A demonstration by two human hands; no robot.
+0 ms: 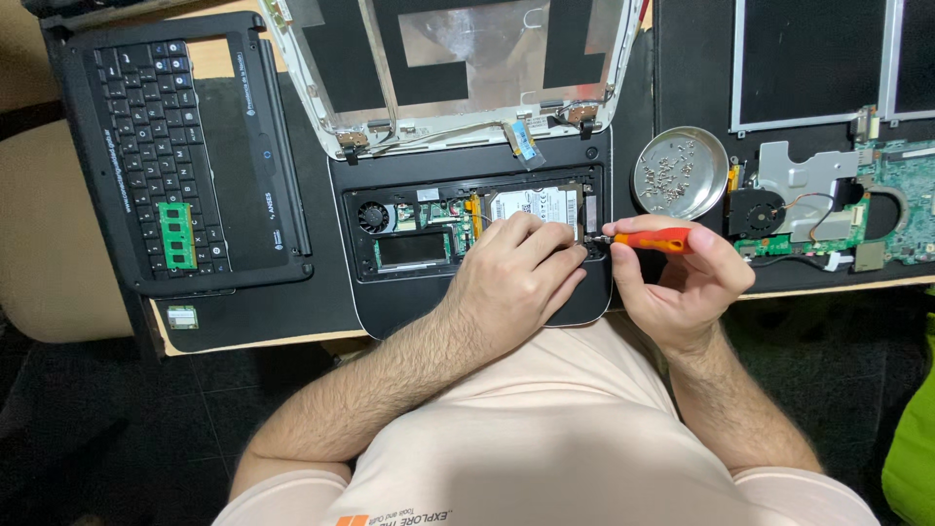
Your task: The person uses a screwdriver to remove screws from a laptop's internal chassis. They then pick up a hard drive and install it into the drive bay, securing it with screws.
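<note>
An opened black laptop base point(390, 302) lies on the desk with its fan, circuit board and silver hard drive point(536, 205) exposed. My left hand point(516, 278) rests on the base, its fingertips on the hard drive's near right corner. My right hand point(682, 282) grips an orange-handled screwdriver point(653, 240), held level with its tip pointing left at the base's right edge, beside my left fingers. The laptop's bare screen lid point(458, 58) lies open behind the base.
A removed keyboard panel point(185, 146) with a green memory module point(176, 235) on it lies at left. A round metal dish point(682, 172) of several screws sits to the right, beside a green motherboard with fan point(808, 209) and screen panels point(808, 58). A small chip point(182, 317) lies near the desk edge.
</note>
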